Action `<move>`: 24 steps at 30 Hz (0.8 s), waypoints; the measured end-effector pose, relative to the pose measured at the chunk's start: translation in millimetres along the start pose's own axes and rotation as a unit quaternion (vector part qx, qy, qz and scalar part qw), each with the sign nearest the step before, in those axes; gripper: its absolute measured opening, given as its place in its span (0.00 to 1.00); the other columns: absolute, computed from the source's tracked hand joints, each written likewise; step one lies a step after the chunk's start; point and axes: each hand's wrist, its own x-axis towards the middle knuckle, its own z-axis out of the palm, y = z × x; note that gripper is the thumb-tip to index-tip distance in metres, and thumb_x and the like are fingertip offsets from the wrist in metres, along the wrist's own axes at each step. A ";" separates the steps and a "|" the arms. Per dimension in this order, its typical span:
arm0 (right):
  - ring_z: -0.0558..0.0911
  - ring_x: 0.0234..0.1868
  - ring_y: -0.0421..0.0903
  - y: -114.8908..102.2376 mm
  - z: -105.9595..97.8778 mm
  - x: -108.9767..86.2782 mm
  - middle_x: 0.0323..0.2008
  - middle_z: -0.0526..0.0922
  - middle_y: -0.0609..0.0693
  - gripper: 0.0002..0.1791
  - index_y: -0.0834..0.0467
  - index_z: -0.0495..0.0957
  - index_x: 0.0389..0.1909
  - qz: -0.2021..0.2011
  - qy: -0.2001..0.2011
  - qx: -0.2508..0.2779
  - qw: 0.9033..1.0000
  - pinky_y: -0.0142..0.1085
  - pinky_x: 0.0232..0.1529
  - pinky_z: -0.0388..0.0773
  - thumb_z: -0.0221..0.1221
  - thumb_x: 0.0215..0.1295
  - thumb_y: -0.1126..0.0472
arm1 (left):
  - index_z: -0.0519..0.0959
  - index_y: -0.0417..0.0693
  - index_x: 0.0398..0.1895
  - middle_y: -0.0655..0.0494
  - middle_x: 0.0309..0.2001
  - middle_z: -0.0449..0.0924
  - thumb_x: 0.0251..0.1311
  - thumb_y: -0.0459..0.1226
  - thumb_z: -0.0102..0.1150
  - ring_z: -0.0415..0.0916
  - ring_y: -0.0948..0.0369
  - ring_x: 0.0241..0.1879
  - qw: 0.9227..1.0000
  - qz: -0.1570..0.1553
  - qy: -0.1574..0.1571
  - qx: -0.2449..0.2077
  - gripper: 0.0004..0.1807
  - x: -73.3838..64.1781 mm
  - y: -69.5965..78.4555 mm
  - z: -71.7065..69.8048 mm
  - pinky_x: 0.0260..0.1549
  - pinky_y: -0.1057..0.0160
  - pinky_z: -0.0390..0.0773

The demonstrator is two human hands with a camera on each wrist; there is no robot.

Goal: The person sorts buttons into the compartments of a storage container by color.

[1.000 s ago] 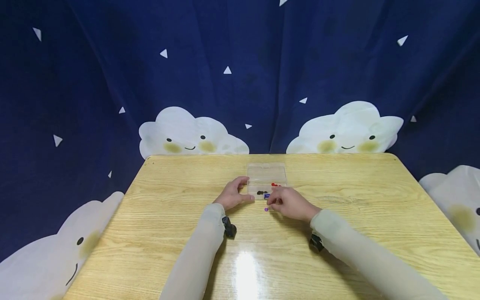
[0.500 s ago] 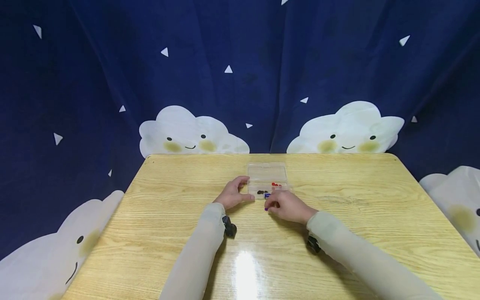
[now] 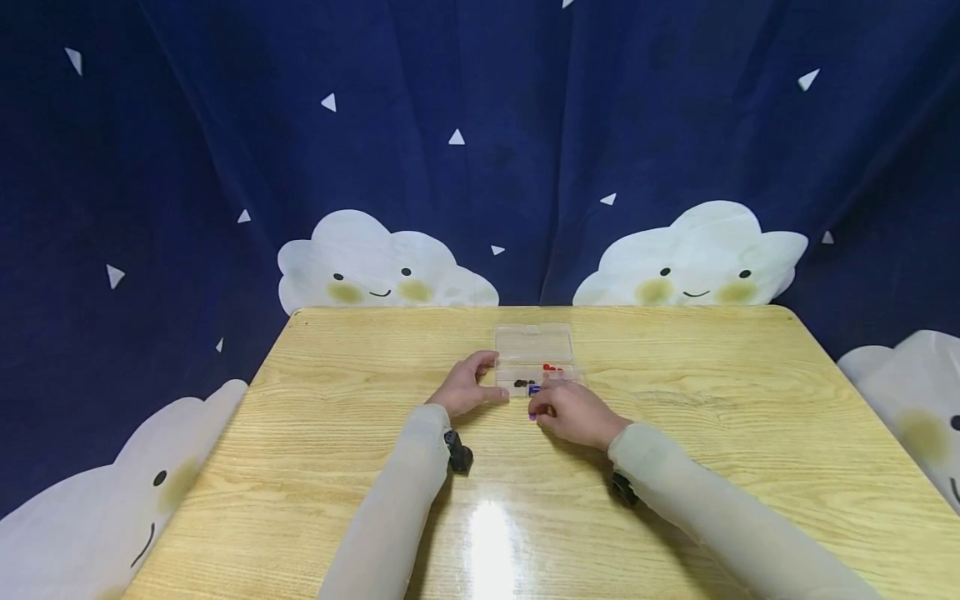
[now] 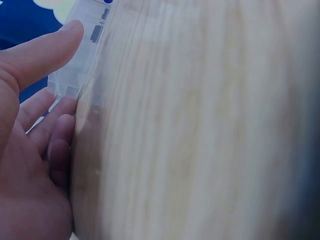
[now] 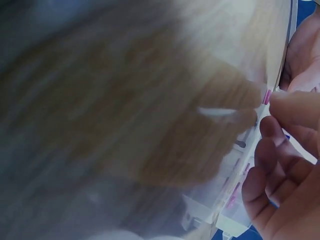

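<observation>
A clear plastic box (image 3: 532, 343) lies on the table with its lid tipped back. My left hand (image 3: 468, 386) holds the box's left end, thumb along the front edge and fingers at the side. Just in front of the box, my right hand (image 3: 576, 414) pinches a small purple round piece (image 3: 532, 416) at the tabletop. In the right wrist view this piece (image 5: 267, 96) shows as a thin pink-purple sliver at the thumb tip. Inside the box are small red pieces (image 3: 552, 368), dark brown pieces (image 3: 523, 384) and something blue (image 3: 534, 390), partly behind the right hand.
The wooden table (image 3: 360, 500) reaches back to a dark blue curtain (image 3: 480, 150) with clouds and triangles. A bright glare (image 3: 491, 550) lies on the front of the tabletop. Black wrist cameras (image 3: 458, 452) are strapped under the sleeves.
My right hand has moved slightly left and down to the purple piece, which lay uncovered on the table before, and now has its fingertips on it. The left hand has stayed at the box.
</observation>
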 end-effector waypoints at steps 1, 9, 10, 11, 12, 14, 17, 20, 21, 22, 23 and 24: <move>0.82 0.39 0.42 -0.3 0.1 0.0 0.33 0.83 0.43 0.06 0.52 0.87 0.35 0.002 -0.001 -0.003 1.000 0.42 0.51 0.81 0.64 0.59 0.65 | 0.63 0.53 0.74 0.52 0.70 0.68 0.56 0.40 0.72 0.66 0.51 0.67 1.000 0.002 0.000 0.002 0.43 0.1 -0.1 0.1 0.68 0.50 0.67; 0.80 0.37 0.42 -5.6 -2.1 0.5 0.34 0.83 0.44 0.05 0.52 0.87 0.34 0.022 -0.007 -0.020 1.000 0.38 0.42 0.80 0.65 0.60 0.64 | 0.63 0.55 0.74 0.52 0.70 0.68 0.55 0.41 0.73 0.66 0.51 0.67 1.000 0.004 0.001 0.005 0.43 2.7 -1.6 -0.2 0.68 0.51 0.67; 0.80 0.37 0.41 -6.2 -2.4 0.4 0.33 0.83 0.44 0.04 0.52 0.87 0.34 0.023 -0.006 -0.022 0.999 0.38 0.41 0.80 0.65 0.60 0.64 | 0.63 0.55 0.74 0.52 0.70 0.68 0.55 0.41 0.72 0.66 0.51 0.67 1.000 0.004 0.001 0.005 0.43 2.8 -1.8 -0.2 0.68 0.51 0.67; 0.79 0.36 0.41 -6.7 -2.4 0.5 0.33 0.82 0.44 0.04 0.52 0.87 0.34 0.024 -0.006 -0.024 0.999 0.37 0.39 0.80 0.65 0.60 0.64 | 0.63 0.55 0.74 0.52 0.70 0.68 0.56 0.41 0.72 0.66 0.51 0.67 1.000 0.004 0.001 0.004 0.43 2.6 -1.7 -0.2 0.68 0.50 0.67; 0.79 0.36 0.41 -7.2 -2.3 0.7 0.33 0.82 0.44 0.04 0.52 0.87 0.33 0.024 -0.005 -0.026 0.999 0.36 0.38 0.79 0.65 0.60 0.64 | 0.63 0.55 0.74 0.52 0.70 0.68 0.56 0.41 0.72 0.66 0.51 0.67 1.000 0.004 0.001 0.004 0.42 2.3 -1.5 -0.2 0.68 0.50 0.67; 0.78 0.35 0.40 -8.2 -1.9 1.0 0.33 0.82 0.44 0.04 0.52 0.87 0.33 0.026 -0.004 -0.028 0.999 0.36 0.38 0.79 0.65 0.60 0.64 | 0.63 0.55 0.74 0.51 0.70 0.68 0.56 0.41 0.72 0.66 0.51 0.67 1.000 0.004 0.002 0.003 0.42 2.0 -1.4 -0.3 0.68 0.50 0.67; 0.78 0.35 0.40 -8.6 -1.1 1.9 0.33 0.83 0.44 0.03 0.51 0.86 0.32 0.028 -0.003 -0.033 0.999 0.35 0.37 0.79 0.66 0.61 0.63 | 0.63 0.55 0.74 0.51 0.70 0.68 0.56 0.41 0.72 0.66 0.51 0.67 1.000 0.005 0.003 0.003 0.42 1.4 -1.2 -0.3 0.68 0.51 0.68; 0.78 0.35 0.40 -8.7 -0.5 2.5 0.32 0.82 0.43 0.03 0.51 0.86 0.30 0.031 -0.003 -0.037 0.999 0.35 0.37 0.79 0.66 0.60 0.62 | 0.64 0.54 0.74 0.51 0.69 0.68 0.55 0.40 0.72 0.66 0.51 0.66 1.000 0.005 0.004 0.001 0.42 1.1 -1.1 0.0 0.68 0.51 0.68; 0.78 0.35 0.40 -8.8 -0.3 2.6 0.32 0.82 0.43 0.03 0.51 0.86 0.30 0.033 -0.003 -0.037 0.999 0.35 0.37 0.78 0.67 0.60 0.63 | 0.64 0.54 0.74 0.51 0.69 0.68 0.55 0.40 0.72 0.66 0.51 0.66 1.000 0.005 0.004 -0.001 0.42 1.0 -1.1 0.1 0.68 0.51 0.68; 0.78 0.35 0.40 -8.9 -0.3 2.8 0.32 0.82 0.43 0.03 0.51 0.85 0.29 0.035 -0.004 -0.037 0.999 0.35 0.37 0.78 0.66 0.60 0.63 | 0.64 0.54 0.74 0.51 0.69 0.68 0.55 0.40 0.72 0.66 0.51 0.66 1.000 0.005 0.005 -0.001 0.42 1.0 -1.1 0.2 0.68 0.51 0.68; 0.78 0.35 0.40 -9.0 -0.1 3.0 0.31 0.82 0.43 0.04 0.51 0.85 0.28 0.039 -0.006 -0.036 0.999 0.35 0.37 0.78 0.66 0.60 0.63 | 0.64 0.54 0.74 0.51 0.69 0.68 0.55 0.40 0.72 0.66 0.51 0.66 1.000 0.005 0.005 -0.003 0.42 0.8 -0.8 0.3 0.68 0.51 0.67; 0.78 0.34 0.40 -9.0 0.0 3.1 0.31 0.82 0.43 0.04 0.50 0.84 0.28 0.042 -0.007 -0.034 0.999 0.35 0.37 0.78 0.66 0.59 0.63 | 0.64 0.54 0.73 0.51 0.69 0.68 0.55 0.39 0.73 0.66 0.51 0.66 1.000 0.004 0.005 -0.004 0.42 1.0 -0.7 0.6 0.68 0.51 0.67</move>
